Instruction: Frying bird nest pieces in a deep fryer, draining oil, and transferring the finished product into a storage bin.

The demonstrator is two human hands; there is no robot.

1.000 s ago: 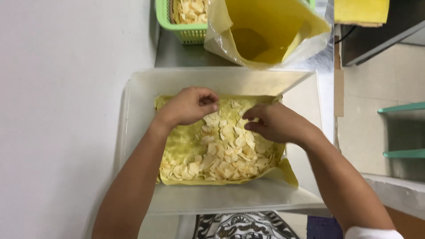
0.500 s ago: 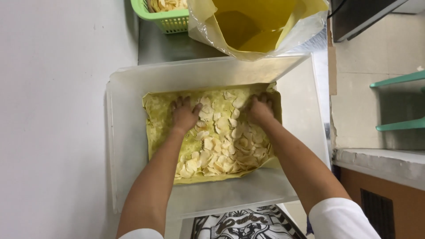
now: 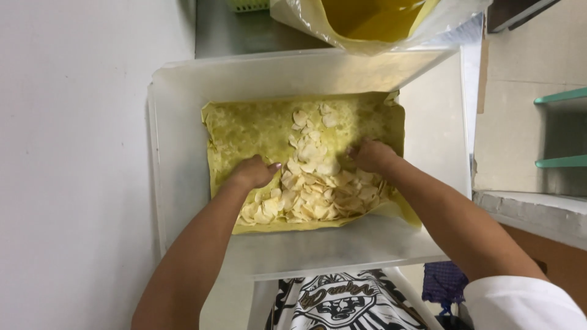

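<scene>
nearest to the camera the left hand (image 3: 254, 173) and the right hand (image 3: 371, 156) rest apart, fingers curled down into the heap of pale chips (image 3: 315, 183), which lies on yellow paper (image 3: 244, 128) inside a white tub (image 3: 177, 122), and beyond it stands a yellow bag (image 3: 373, 18).

Your hands, the left (image 3: 254, 173) and the right (image 3: 372, 156), have pulled back from the far end of the white tub (image 3: 177, 122) toward you. The pale chips (image 3: 318, 186) have come with them, now heaped at the near side, and the oily yellow paper (image 3: 244, 131) at the far left lies bare.
</scene>
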